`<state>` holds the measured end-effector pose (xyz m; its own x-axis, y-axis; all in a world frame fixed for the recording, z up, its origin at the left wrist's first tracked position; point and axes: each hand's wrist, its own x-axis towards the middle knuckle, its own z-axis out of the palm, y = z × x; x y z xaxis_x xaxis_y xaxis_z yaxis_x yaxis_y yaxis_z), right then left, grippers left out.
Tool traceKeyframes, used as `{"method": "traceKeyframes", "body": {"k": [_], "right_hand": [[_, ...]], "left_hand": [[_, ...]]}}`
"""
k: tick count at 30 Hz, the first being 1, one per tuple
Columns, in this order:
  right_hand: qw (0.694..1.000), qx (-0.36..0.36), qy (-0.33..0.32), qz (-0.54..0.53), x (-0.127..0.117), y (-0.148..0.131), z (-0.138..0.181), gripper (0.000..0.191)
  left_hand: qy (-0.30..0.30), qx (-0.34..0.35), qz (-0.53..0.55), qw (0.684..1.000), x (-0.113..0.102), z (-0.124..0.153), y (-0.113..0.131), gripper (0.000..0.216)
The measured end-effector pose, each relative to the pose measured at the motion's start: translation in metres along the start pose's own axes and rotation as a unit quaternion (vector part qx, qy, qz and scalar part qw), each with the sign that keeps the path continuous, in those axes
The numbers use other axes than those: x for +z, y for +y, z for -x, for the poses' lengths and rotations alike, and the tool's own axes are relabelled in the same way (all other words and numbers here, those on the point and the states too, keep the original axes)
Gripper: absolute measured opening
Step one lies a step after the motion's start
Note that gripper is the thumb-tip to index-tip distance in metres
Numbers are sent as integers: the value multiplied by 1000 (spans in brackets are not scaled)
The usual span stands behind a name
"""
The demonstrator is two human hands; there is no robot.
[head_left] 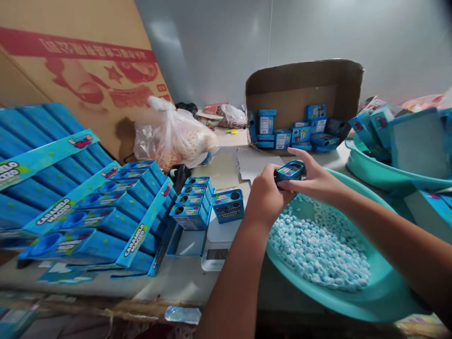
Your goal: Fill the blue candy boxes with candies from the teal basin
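Both my hands hold a small blue candy tin [290,171] above the near-left rim of a turquoise basin [303,287]. My left hand [267,195] wraps round the tin's left side. On the right side, my right hand [314,175] grips it between thumb and fingers. Pale blue and white candies [321,249] fill the basin's bottom. Left of my hands, one blue candy box [228,206] stands on a white scale [212,261], whose display is too small to read. Several like it [190,207] stand in a blue display tray [185,242] beside the scale.
Filled blue display trays [116,207] are stacked at the left, before a large carton [88,61]. A knotted plastic bag [173,132] lies behind the scale. An open cardboard box [282,89] holds more tins at the back. Another turquoise basin [399,172] with blue packaging stands right.
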<state>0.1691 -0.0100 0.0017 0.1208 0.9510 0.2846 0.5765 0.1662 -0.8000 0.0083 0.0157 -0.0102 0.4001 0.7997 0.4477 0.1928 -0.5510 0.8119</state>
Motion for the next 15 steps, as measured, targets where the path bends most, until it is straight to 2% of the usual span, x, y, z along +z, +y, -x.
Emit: {"method": "traceKeyframes", "body": {"k": [3, 5, 7, 9, 11, 13, 15], "right_hand": [[999, -9, 49, -14, 3, 6, 2, 100], [997, -7, 69, -27, 3, 13, 6, 95], [997, -5, 76, -30, -1, 19, 11, 92], [997, -11, 80, -20, -5, 23, 16, 94], [996, -9, 87, -13, -10, 25, 19, 94], [995, 15, 99, -11, -14, 22, 18, 90], [994, 42, 100, -23, -15, 15, 13, 86]], "left_hand": [[2, 6, -37, 999, -15, 6, 13, 50], [-20, 7, -123, 992, -41, 14, 21, 62], [-56, -25, -211, 976, -73, 23, 23, 61], [-83, -65, -250, 963, -104, 29, 15, 66], [-107, -97, -322, 936, -124, 32, 0, 72], [-132, -113, -392, 903, -131, 33, -17, 64], [-157, -111, -415, 889, -131, 33, -28, 48]]}}
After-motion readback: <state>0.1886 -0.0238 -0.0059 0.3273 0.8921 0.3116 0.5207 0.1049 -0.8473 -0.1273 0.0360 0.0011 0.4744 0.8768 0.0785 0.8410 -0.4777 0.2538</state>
